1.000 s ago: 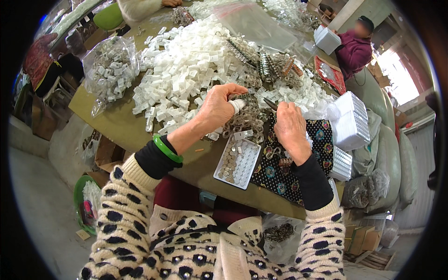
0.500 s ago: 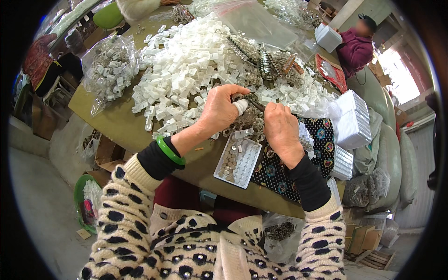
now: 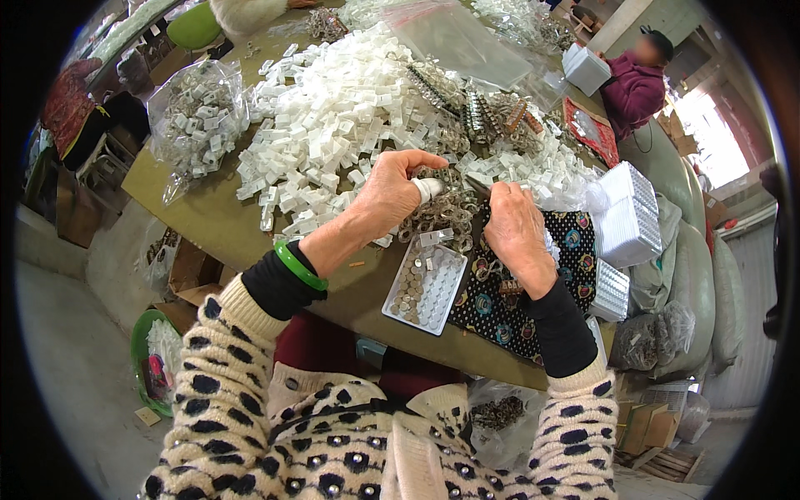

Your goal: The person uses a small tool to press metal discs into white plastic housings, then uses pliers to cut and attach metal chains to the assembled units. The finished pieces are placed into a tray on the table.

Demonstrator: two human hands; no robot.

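My left hand (image 3: 390, 190), a white wrap (image 3: 430, 189) on its thumb, is closed at the near edge of the pile of small clear plastic cases. What it pinches is too small to make out against the heap of metal links (image 3: 442, 218) beneath it. In my right hand (image 3: 513, 227) is a thin, dark pointed tool (image 3: 477, 184), its tip toward the left hand. Just below the hands lies a white plastic tray (image 3: 444, 287) with round dimples. Flat round metal discs (image 3: 407, 292) cover its left side.
The clear cases (image 3: 333, 117) spread over the table. A bag of cases (image 3: 200, 117) stands left. Stacked white trays (image 3: 627, 215) and a black patterned cloth (image 3: 492, 308) lie right. Metal strips (image 3: 475, 117) rest behind my hands. A person in maroon (image 3: 637, 90) sits far right.
My right hand has drawn slightly right and down, away from the left hand, and the dark tool now shows between them. My left hand has barely shifted.
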